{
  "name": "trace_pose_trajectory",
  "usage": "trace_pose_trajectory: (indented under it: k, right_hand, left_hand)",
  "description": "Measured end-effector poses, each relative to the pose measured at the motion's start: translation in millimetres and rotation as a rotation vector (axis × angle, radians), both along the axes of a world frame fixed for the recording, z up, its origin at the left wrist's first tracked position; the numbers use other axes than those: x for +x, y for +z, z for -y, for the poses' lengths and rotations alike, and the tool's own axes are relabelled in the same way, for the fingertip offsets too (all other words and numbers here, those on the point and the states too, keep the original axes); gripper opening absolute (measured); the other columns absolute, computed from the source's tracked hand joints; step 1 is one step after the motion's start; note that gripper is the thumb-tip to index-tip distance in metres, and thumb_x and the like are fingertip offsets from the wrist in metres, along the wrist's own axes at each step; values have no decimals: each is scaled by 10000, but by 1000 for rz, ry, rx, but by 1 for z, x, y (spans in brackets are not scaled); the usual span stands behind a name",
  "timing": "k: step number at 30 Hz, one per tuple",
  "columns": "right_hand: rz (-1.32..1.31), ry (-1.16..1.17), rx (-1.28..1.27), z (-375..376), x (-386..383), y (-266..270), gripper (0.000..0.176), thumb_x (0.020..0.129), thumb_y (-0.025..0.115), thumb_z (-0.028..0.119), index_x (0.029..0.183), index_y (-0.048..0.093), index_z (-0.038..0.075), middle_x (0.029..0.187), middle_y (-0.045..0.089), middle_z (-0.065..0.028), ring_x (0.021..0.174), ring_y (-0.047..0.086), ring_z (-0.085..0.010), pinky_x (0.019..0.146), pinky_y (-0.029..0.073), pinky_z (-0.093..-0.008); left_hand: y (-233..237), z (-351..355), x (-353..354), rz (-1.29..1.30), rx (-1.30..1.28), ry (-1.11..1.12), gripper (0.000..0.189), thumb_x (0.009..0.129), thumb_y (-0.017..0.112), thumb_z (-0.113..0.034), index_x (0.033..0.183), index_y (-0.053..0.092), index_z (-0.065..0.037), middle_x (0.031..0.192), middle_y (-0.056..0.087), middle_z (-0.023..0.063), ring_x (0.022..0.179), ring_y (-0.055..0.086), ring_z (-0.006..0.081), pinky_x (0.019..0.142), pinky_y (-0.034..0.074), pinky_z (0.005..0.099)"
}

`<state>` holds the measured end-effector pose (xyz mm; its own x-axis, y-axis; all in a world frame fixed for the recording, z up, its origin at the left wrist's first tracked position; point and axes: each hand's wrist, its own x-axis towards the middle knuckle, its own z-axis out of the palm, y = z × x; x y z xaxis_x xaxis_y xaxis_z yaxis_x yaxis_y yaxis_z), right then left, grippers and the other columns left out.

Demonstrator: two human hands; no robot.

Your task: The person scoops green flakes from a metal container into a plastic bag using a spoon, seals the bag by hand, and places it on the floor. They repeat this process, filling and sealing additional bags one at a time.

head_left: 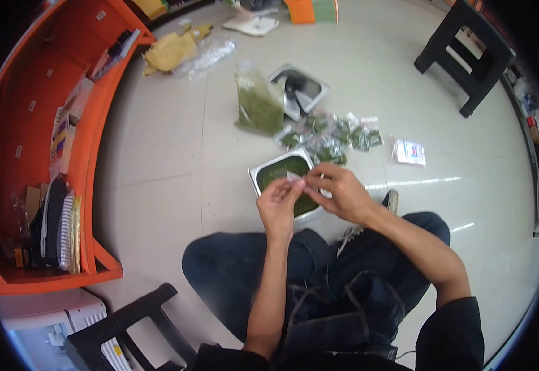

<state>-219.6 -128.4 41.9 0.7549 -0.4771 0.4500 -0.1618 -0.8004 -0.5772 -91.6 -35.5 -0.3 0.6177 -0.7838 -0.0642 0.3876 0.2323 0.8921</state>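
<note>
My left hand (277,204) and my right hand (347,196) meet over a metal pan (255,179), fingertips pinched together. Between them is a small clear plastic bag (292,175), partly hidden by the fingers. Green, leafy-looking stuff (274,174) covers the inside of the pan below. Just behind the pan lie several small clear bags (337,133) with green contents. A large clear bag (258,108) of the same green stuff stands further back, beside a second metal pan (314,88) with a black-handled tool (292,91) in it.
A white packet (409,152) lies on the floor to the right. An orange shelf (90,185) stands at left. Black stools are at upper right (461,55) and lower left (158,306). Brown paper (173,51) and clear plastic (211,57) lie at the back. My crossed legs (232,266) border the pan.
</note>
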Motion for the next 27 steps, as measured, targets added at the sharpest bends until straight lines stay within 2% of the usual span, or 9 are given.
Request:
trace_pose_trajectory:
  k: [6,11,14,16,17,22,23,25,27]
  right_hand:
    - [-55,123,216,9,-1,15,148,839,681,70,941,706,-35,882,652,-170,713,647,-328,666,530,-378]
    - [-34,147,282,10,-6,22,141,843,676,58,940,710,-38,886,667,-175,726,663,-319,662,541,-372]
    - [-40,159,285,15,-5,29,133,835,671,50,918,708,-47,888,668,-181,720,663,-327,656,540,-376]
    - [-106,170,279,15,-7,19,128,839,670,64,916,708,-32,893,661,-154,783,659,-313,703,534,-378]
    - [-114,173,304,10,-10,16,128,839,670,64,916,708,-32,893,661,-154,783,659,-313,703,534,-378]
    - [-122,173,82,7,-10,16,146,835,649,66,940,677,-32,902,629,-155,807,643,-333,721,525,-392]
    - [-125,172,64,9,-10,18,146,838,641,62,942,673,-35,903,627,-159,815,641,-340,724,524,-391]
    - [-140,176,106,12,-8,26,147,851,633,64,942,671,-44,904,626,-168,828,638,-354,732,523,-402]
    - [-169,224,208,13,-8,23,154,865,623,71,954,668,-47,927,627,-173,841,634,-362,747,519,-412]
  left_hand:
    - [1,-6,-2,68,29,-9,154,822,709,92,961,660,47,907,691,108,835,661,143,791,533,244]
    - [5,-3,-1,108,47,-39,152,814,732,66,943,656,44,901,702,115,822,671,143,775,532,244]
    - [16,4,0,47,-52,-43,151,815,732,63,945,658,43,892,702,113,820,669,139,771,533,239]
    - [7,-3,-1,123,55,-49,144,821,727,61,948,658,46,885,702,108,811,668,135,763,533,231]
    - [6,-3,-2,85,-2,-48,137,821,731,55,939,662,47,876,703,104,797,665,130,758,533,230]
    - [8,-6,0,180,106,-76,139,827,735,44,953,676,54,898,699,100,837,663,125,788,531,232]
    - [-1,-4,2,139,27,-80,154,827,735,42,969,676,57,894,700,100,834,662,121,784,529,229]
    - [-1,-2,2,78,-50,-69,154,826,738,40,967,677,55,879,701,94,827,660,115,772,529,227]
    - [9,-5,3,137,17,-64,143,829,729,51,960,673,56,877,702,97,823,663,116,768,530,226]
